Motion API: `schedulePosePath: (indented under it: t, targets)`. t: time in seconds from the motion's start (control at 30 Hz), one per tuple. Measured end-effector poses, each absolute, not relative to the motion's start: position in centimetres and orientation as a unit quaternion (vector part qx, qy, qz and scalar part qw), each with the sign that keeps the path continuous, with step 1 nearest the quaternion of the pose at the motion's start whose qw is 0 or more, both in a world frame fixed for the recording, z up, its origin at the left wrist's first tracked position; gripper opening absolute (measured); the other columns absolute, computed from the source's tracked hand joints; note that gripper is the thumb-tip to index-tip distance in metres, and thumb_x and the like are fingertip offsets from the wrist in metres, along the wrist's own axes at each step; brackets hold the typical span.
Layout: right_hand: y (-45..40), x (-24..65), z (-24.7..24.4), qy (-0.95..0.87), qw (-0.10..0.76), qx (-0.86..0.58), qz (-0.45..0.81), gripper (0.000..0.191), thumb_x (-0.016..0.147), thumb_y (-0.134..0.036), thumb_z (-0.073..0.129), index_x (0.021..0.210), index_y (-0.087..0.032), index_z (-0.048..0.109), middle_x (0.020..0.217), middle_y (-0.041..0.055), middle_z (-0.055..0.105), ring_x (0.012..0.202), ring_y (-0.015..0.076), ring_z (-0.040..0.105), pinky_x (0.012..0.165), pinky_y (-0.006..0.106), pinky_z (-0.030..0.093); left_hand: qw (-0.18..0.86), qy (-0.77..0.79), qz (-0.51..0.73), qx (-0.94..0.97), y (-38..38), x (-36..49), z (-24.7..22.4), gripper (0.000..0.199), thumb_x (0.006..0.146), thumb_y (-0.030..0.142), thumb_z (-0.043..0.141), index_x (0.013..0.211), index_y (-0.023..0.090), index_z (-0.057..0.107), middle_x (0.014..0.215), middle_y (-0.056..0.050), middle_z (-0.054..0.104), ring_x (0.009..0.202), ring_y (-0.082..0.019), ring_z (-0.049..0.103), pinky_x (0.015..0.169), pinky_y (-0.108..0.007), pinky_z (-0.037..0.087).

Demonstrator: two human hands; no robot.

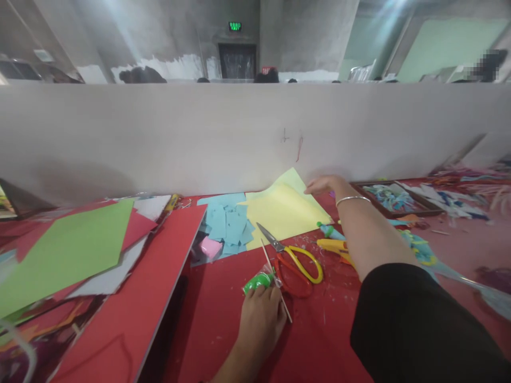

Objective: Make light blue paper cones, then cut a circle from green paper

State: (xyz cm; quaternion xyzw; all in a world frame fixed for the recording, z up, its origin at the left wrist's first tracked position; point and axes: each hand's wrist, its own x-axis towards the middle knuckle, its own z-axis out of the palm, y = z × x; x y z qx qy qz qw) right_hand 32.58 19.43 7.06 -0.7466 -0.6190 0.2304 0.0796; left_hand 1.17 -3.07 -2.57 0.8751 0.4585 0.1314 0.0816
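**Yellow paper [275, 210], probably light and easily creased**

Apparently pinching its right edge with the fingers of the right hand [323, 184], at the far side of the desk [217, 314]. Best held lightly, near a corner. Near, curled over a green packet [255, 283] with the left hand [261, 311]; cannot tell whether gripping. Likely soft, slippery in plastic: best cupped. Just right, scissors [278, 246]; far left of these, blue paper pieces [231, 223].

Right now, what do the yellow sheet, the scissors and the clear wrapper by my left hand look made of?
Yellow sheet: probably matte paper, thin and bending. Scissors: apparently metal blades, grey with a dull shine; smooth coloured handles, likely plastic-coated. Clear wrapper: probably glossy plastic film, see-through with highlights.
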Motion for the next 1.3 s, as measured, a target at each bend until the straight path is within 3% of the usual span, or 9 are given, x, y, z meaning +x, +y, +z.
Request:
schedulePosePath:
  t: [0.13, 0.4, 0.57, 0.7, 0.93, 1.03, 1.1, 1.2, 1.3]
  targets:
    - [19.5, 30.5, 9.1, -0.672, -0.03, -0.674, 0.304, 0.028, 0.061, -0.039, 0.068, 0.076, -0.015, 0.066, 0.083, 0.009, 0.067, 0.075, 0.0165, 0.061, 0.066, 0.025, 0.046, 0.082, 0.458, 0.122, 0.877, -2.9, 1.2, -2.4, 0.012, 0.076, 0.016, 0.045, 0.074, 0.02, 0.057, 0.074, -0.002, 0.063, 0.075, -0.02, 0.055, 0.065, -0.033, 0.033]
    - [19.1, 25.4, 9.5, -0.752, -0.069, -0.595, 0.275, 0.021, 0.055, -0.036, 0.068, 0.062, -0.016, 0.067, 0.07, 0.004, 0.067, 0.075, 0.0182, 0.058, 0.066, 0.026, 0.041, 0.087, 0.464, 0.096, 0.876, -3.0, 1.3, -1.8, 0.015, 0.078, 0.018, 0.042, 0.075, 0.019, 0.056, 0.076, -0.003, 0.064, 0.077, -0.021, 0.056, 0.066, -0.034, 0.035]
    - [18.1, 24.5, 9.3, -0.777, -0.048, -0.574, 0.255, 0.028, 0.067, -0.036, 0.057, 0.081, -0.014, 0.068, 0.088, 0.0076, 0.068, 0.082, 0.0182, 0.058, 0.067, 0.024, 0.04, 0.083, 0.468, 0.095, 0.874, -3.1, 1.3, -1.7, 0.015, 0.077, 0.017, 0.042, 0.075, 0.019, 0.056, 0.075, -0.004, 0.063, 0.079, -0.022, 0.056, 0.068, -0.034, 0.037]
    - [16.9, 24.0, 9.5, -0.778, -0.05, -0.566, 0.269, 0.034, 0.069, -0.038, 0.055, 0.09, -0.014, 0.067, 0.09, 0.0087, 0.068, 0.083, 0.0182, 0.06, 0.064, 0.024, 0.04, 0.101, 0.46, 0.123, 0.874, -2.9, 1.2, -2.0, 0.013, 0.077, 0.018, 0.041, 0.077, 0.018, 0.055, 0.075, -0.005, 0.062, 0.077, -0.021, 0.056, 0.067, -0.033, 0.038]
    - [15.3, 22.7, 9.9, -0.797, -0.02, -0.54, 0.271, 0.025, 0.072, -0.033, 0.051, 0.081, -0.016, 0.067, 0.084, 0.0062, 0.069, 0.076, 0.0159, 0.06, 0.061, 0.022, 0.041, 0.194, 0.453, 0.279, 0.824, -1.4, 3.0, 0.8, 0.016, 0.08, 0.028, 0.039, 0.087, 0.017, 0.049, 0.078, -0.003, 0.056, 0.067, -0.015, 0.053, 0.061, -0.027, 0.039]
    - [15.0, 22.5, 9.8, -0.8, 0.0, -0.536, 0.27, 0.021, 0.072, -0.031, 0.051, 0.076, -0.016, 0.066, 0.081, 0.0057, 0.069, 0.076, 0.0161, 0.06, 0.059, 0.021, 0.04, 0.284, 0.459, 0.379, 0.752, 1.3, 4.9, 2.8, 0.029, 0.079, 0.034, 0.043, 0.102, 0.016, 0.044, 0.091, -0.005, 0.055, 0.07, -0.013, 0.054, 0.061, -0.026, 0.041]
    - [15.0, 22.6, 9.7, -0.8, 0.011, -0.536, 0.27, 0.02, 0.072, -0.029, 0.051, 0.075, -0.016, 0.065, 0.08, 0.0066, 0.069, 0.074, 0.0161, 0.06, 0.058, 0.021, 0.04, 0.338, 0.474, 0.422, 0.695, 3.9, 6.3, 3.3, 0.042, 0.077, 0.038, 0.048, 0.113, 0.016, 0.039, 0.11, -0.011, 0.048, 0.078, -0.014, 0.055, 0.064, -0.026, 0.042]
    - [15.2, 22.9, 9.2, -0.802, 0.03, -0.533, 0.268, 0.02, 0.073, -0.028, 0.049, 0.074, -0.014, 0.063, 0.08, 0.0074, 0.068, 0.073, 0.0156, 0.059, 0.058, 0.021, 0.04, 0.471, 0.519, 0.403, 0.588, 7.6, 8.3, 2.9, 0.059, 0.075, 0.041, 0.053, 0.125, 0.019, 0.031, 0.125, -0.018, 0.038, 0.083, -0.016, 0.056, 0.061, -0.026, 0.044]
    - [15.4, 23.4, 8.6, -0.806, 0.049, -0.525, 0.269, 0.021, 0.074, -0.03, 0.047, 0.072, -0.014, 0.062, 0.078, 0.0059, 0.067, 0.072, 0.0145, 0.058, 0.057, 0.02, 0.039, 0.516, 0.506, 0.397, 0.565, 9.6, 9.6, 1.9, 0.073, 0.07, 0.047, 0.057, 0.13, 0.021, 0.025, 0.127, -0.019, 0.038, 0.085, -0.019, 0.057, 0.055, -0.025, 0.045]
